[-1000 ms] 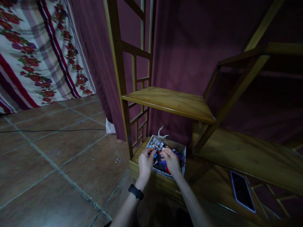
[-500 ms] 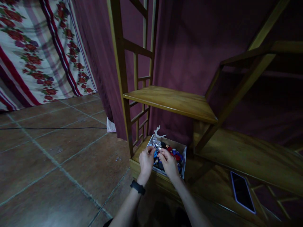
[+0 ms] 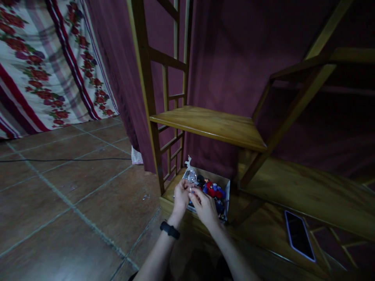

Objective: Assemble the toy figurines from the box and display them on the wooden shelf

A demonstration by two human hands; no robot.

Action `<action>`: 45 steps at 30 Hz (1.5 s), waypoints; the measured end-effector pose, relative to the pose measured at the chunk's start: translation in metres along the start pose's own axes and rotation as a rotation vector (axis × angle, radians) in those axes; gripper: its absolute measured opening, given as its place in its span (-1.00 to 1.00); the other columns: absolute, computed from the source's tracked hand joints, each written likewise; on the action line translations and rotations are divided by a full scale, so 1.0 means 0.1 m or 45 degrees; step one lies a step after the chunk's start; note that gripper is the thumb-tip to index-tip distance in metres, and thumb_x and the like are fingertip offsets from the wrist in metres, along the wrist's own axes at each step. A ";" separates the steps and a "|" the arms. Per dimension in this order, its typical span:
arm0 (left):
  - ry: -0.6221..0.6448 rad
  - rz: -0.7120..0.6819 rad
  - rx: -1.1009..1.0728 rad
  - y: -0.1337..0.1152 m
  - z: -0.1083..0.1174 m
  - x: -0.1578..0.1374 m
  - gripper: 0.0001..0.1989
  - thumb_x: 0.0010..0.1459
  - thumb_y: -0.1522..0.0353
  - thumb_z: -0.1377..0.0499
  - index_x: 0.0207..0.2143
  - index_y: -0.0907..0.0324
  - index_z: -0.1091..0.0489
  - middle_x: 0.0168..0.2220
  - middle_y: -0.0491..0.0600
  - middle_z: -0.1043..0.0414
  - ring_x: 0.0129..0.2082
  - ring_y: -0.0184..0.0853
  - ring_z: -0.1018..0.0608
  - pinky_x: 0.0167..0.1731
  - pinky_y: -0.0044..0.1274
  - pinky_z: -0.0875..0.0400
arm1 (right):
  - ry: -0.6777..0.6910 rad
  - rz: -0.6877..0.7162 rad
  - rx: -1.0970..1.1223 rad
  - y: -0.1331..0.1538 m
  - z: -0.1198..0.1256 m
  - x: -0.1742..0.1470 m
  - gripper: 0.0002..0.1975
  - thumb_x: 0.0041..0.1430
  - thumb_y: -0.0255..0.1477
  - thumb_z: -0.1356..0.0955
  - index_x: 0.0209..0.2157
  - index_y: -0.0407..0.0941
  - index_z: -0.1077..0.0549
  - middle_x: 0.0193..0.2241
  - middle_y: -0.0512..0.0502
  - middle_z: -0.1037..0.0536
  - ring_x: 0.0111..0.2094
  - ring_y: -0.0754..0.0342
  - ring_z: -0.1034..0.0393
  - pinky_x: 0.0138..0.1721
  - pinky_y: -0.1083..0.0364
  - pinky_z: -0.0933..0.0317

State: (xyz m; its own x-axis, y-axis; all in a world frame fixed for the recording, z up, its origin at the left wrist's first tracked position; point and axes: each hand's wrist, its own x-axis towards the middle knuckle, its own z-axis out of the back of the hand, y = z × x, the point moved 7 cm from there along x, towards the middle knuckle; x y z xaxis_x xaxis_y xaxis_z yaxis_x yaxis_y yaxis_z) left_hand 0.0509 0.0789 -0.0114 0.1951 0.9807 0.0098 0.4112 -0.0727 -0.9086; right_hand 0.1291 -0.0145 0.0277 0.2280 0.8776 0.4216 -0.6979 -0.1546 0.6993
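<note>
Backing the scene, a maroon curtain [image 3: 216,58] hangs behind a wooden shelving unit [image 3: 145,78] with lattice side panels and angled braces. Brown tiled floor [image 3: 96,199] with pale grout lines extends to the left. A floral striped cloth [image 3: 58,66] hangs at the far left; its lower edge meets the tiles. A thin black cable [image 3: 64,160] crosses the floor below the cloth.

The wooden shelf board [image 3: 211,123] is mounted above an open box [image 3: 219,178] with white sides. The box stands on the base of the unit and contains small red, blue and black figurines [image 3: 215,192]. A smartphone [image 3: 299,235] with a lavender edge lies on the wooden surface at right, dark screen up.

Both hands are close together over the near left part of the box. The left hand [image 3: 181,197], below which a black wristband [image 3: 170,230] is worn, and the right hand [image 3: 204,205] pinch the lower end of a clear antlered figurine [image 3: 191,177]. The figurine is upright, antlers at the top; fingers hide the exact contact points. A small clear scrap [image 3: 146,197] lies on the tiles beside the unit.
</note>
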 end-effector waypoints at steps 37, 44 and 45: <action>0.287 0.560 -0.327 0.38 -0.07 -0.06 -0.64 -0.19 0.44 -0.38 -0.26 0.24 -0.45 -0.42 -0.06 -0.49 -0.47 -0.46 -0.52 -0.42 -0.64 -0.43 | -0.244 -0.011 -0.040 -0.07 0.20 0.04 -0.80 0.22 -0.35 -0.22 -0.25 -0.04 -0.46 -0.31 -0.06 -0.46 -0.31 0.09 -0.39 -0.25 0.16 -0.25; 0.274 0.535 -0.302 0.36 -0.08 -0.04 -0.69 -0.23 0.44 -0.39 -0.36 0.24 -0.42 -0.49 -0.11 -0.47 -0.57 -0.52 -0.49 -0.52 -0.71 -0.38 | -0.279 -0.075 -0.020 -0.17 0.23 0.05 -0.76 0.22 -0.32 -0.21 -0.26 -0.04 -0.48 -0.30 -0.08 -0.48 -0.28 0.06 -0.40 -0.22 0.13 -0.25; 0.272 0.525 -0.291 0.36 -0.08 -0.03 -0.70 -0.22 0.43 -0.39 -0.37 0.24 -0.42 -0.49 -0.10 -0.48 -0.55 -0.51 -0.50 -0.52 -0.71 -0.37 | -0.278 -0.084 -0.013 -0.19 0.23 0.06 -0.76 0.23 -0.32 -0.21 -0.25 -0.04 -0.48 -0.30 -0.08 -0.49 -0.28 0.06 -0.40 -0.22 0.13 -0.25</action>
State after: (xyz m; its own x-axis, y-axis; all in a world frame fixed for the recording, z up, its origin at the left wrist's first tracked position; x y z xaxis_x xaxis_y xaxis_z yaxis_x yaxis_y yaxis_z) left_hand 0.0716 0.0715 -0.0408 0.5494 0.8053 -0.2230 0.4412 -0.5062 -0.7410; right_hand 0.1595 -0.0171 0.0303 0.4141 0.7667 0.4907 -0.6831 -0.0945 0.7242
